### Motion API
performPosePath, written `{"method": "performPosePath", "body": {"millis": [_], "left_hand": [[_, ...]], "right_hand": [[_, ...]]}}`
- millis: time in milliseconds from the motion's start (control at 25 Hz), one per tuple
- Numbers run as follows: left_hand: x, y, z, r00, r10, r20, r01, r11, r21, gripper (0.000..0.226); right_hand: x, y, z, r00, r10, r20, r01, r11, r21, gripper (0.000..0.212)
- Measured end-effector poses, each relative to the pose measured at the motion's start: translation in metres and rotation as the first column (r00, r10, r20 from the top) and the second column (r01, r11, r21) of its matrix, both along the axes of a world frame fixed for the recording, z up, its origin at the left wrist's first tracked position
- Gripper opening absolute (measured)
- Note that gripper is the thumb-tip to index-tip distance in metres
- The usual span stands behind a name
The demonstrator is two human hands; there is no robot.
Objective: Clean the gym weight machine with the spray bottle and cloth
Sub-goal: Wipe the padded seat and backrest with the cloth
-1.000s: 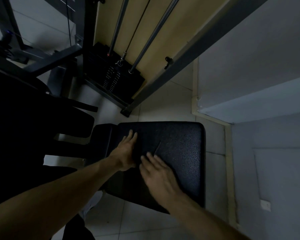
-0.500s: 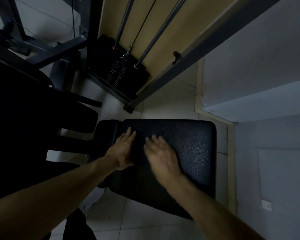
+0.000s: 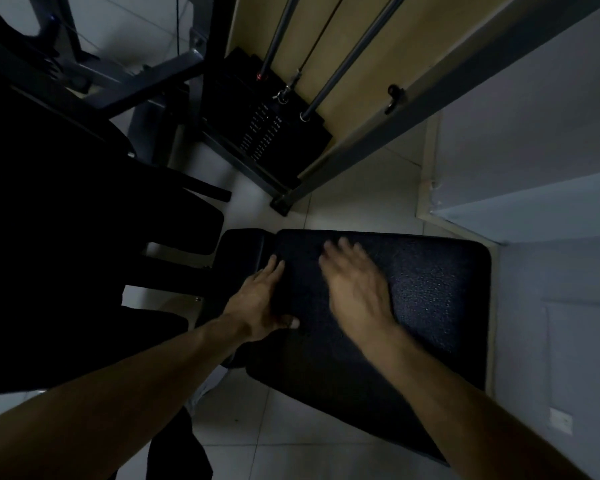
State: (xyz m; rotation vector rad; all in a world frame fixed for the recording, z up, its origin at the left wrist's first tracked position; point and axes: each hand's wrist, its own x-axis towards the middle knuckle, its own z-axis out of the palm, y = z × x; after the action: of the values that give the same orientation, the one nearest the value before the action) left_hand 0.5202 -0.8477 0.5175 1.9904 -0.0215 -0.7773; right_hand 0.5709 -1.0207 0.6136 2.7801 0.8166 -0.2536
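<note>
The seat pad (image 3: 430,289) under the fingers (image 3: 343,247) of the right hand (image 3: 357,292) is black with a fine pebbled grain, which catches pale blue-white specks just beside that hand on its outer side. The smaller pad (image 3: 241,247) just past the fingertips of the left hand (image 3: 257,299) is plain black. Beyond both sets of fingers, the weight stack (image 3: 267,129) is black with small pale markings in rows and one red dot. The guide rods (image 3: 347,60) are dark grey, the frame bar (image 3: 430,84) mid grey, the panel (image 3: 378,39) behind them dull tan. The floor tiles (image 3: 343,188) are off-white with darker joints.
</note>
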Motion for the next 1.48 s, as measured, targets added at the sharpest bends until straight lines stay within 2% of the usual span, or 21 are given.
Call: {"method": "performPosePath", "body": {"millis": [120, 200, 240, 280, 360, 440, 480, 600, 720, 800, 920, 1000, 1080, 1200, 1240, 1320, 1360, 1480], "left_hand": [[0.002, -0.001, 0.002, 0.999, -0.036, 0.005, 0.036, 0.999, 0.031, 0.122], [0.004, -0.001, 0.004, 0.999, -0.036, 0.011, 0.036, 0.999, 0.032, 0.121], [0.003, -0.001, 0.003, 1.000, -0.030, 0.009, 0.029, 0.999, 0.024, 0.121], [0.002, -0.001, 0.000, 1.000, -0.025, 0.004, 0.025, 1.000, 0.017, 0.120], [-0.006, -0.002, -0.005, 1.000, 0.004, -0.004, -0.004, 1.000, 0.012, 0.120], [-0.015, 0.001, -0.011, 0.999, 0.037, -0.027, -0.035, 0.998, 0.053, 0.120], [-0.017, 0.005, -0.015, 0.998, 0.045, -0.043, -0.041, 0.995, 0.089, 0.121], [-0.013, 0.019, -0.032, 0.996, 0.013, -0.089, 0.000, 0.989, 0.145, 0.122], [-0.001, 0.023, -0.044, 0.994, -0.079, -0.078, 0.088, 0.988, 0.125, 0.121], [0.001, 0.021, -0.046, 0.992, -0.090, -0.090, 0.099, 0.990, 0.101, 0.116], [-0.005, 0.020, -0.054, 0.995, -0.061, -0.077, 0.067, 0.994, 0.088, 0.112], [-0.007, 0.021, -0.058, 0.996, -0.035, -0.082, 0.041, 0.996, 0.076, 0.112], [-0.007, 0.025, -0.065, 0.993, -0.062, -0.096, 0.067, 0.997, 0.045, 0.108], [-0.008, 0.027, -0.068, 0.986, -0.083, -0.145, 0.073, 0.994, -0.080, 0.087], [-0.009, 0.029, -0.066, 0.988, -0.072, -0.136, 0.064, 0.996, -0.060, 0.093], [-0.010, 0.027, -0.068, 0.994, -0.078, -0.074, 0.082, 0.995, 0.050, 0.108], [-0.010, 0.027, -0.067, 0.996, -0.080, -0.045, 0.082, 0.994, 0.067, 0.110], [-0.011, 0.028, -0.067, 0.996, -0.085, -0.021, 0.086, 0.993, 0.075, 0.108]], "right_hand": [[-0.083, -0.016, 0.007, 0.963, 0.228, -0.145, -0.225, 0.974, 0.034, 0.047], [-0.080, -0.023, 0.021, 0.919, 0.334, -0.208, -0.334, 0.942, 0.037, 0.040], [-0.057, -0.024, 0.018, 0.916, 0.352, -0.192, -0.358, 0.934, 0.003, 0.041], [-0.030, -0.019, 0.013, 0.936, 0.316, -0.155, -0.325, 0.945, -0.037, 0.045], [0.026, 0.001, -0.007, 0.991, 0.118, -0.063, -0.121, 0.991, -0.060, 0.049], [0.047, 0.019, -0.027, 0.997, -0.054, -0.048, 0.054, 0.999, -0.002, 0.046], [0.038, 0.024, -0.032, 0.996, -0.065, -0.064, 0.067, 0.997, 0.029, 0.046], [-0.033, 0.013, -0.022, 0.960, 0.098, -0.261, -0.106, 0.994, -0.017, 0.060], [-0.055, -0.001, -0.001, 0.878, 0.251, -0.408, -0.283, 0.959, -0.020, 0.056], [-0.012, 0.005, -0.013, 0.909, 0.267, -0.320, -0.301, 0.951, -0.062, 0.053], [0.051, 0.034, -0.037, 0.987, 0.027, -0.160, -0.043, 0.995, -0.093, 0.047], [0.051, 0.051, -0.050, 0.983, -0.111, -0.149, 0.098, 0.991, -0.093, 0.051], [0.012, 0.058, -0.052, 0.964, -0.029, -0.264, 0.008, 0.997, -0.079, 0.062], [-0.051, 0.039, -0.037, 0.876, 0.199, -0.440, -0.221, 0.975, 0.001, 0.053], [-0.052, 0.033, -0.033, 0.853, 0.245, -0.461, -0.278, 0.961, -0.004, 0.053], [-0.020, 0.031, -0.034, 0.856, 0.318, -0.407, -0.364, 0.931, -0.038, 0.052], [0.003, 0.034, -0.039, 0.875, 0.299, -0.381, -0.354, 0.932, -0.082, 0.054], [0.061, 0.064, -0.075, 0.978, 0.101, -0.180, -0.129, 0.981, -0.146, 0.049]]}}
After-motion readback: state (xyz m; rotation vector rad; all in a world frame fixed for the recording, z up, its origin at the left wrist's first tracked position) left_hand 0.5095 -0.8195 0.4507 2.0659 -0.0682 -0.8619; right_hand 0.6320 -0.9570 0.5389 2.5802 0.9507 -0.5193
